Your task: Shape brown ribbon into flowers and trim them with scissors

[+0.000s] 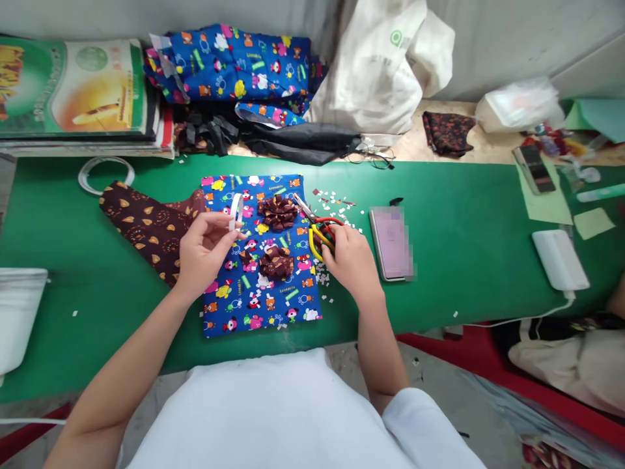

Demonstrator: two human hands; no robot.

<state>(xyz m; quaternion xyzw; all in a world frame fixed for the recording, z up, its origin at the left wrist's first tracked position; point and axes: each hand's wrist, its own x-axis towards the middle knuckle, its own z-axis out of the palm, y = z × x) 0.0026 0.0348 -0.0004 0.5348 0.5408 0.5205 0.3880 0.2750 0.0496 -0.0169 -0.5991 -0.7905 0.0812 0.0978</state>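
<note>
**Green-topped bench: white strip and scissors in hand**

Head view. Left hand: fingers pinched on a short white strip, held upright just above the upper left part of the blue cartoon-print cloth. Right hand: closed around the yellow-and-red handles of the scissors, blades pointing up and left toward the strip but clear of it, resting at the cloth's right edge.

Between the two grips, on the cloth: two gathered brown fabric rosettes, one upper, one lower. Left of the strip hand: a brown printed fabric piece, partly under the cloth. Around the scissors hand: scattered white offcuts. Just right of it: a phone, screen blurred. All on the green table.

Step, as judged: trimming or cutting the strip, with the scissors not yet at it. A next cut would call for bringing blades and strip together and keeping the strip taut in the pinch.

Writing: small green labels repeat across the blue print, too small to read with certainty. Far beyond the left hand, a green printed box carries lettering, illegible here. A white bag beyond the scissors bears a green round logo, unreadable.
</note>
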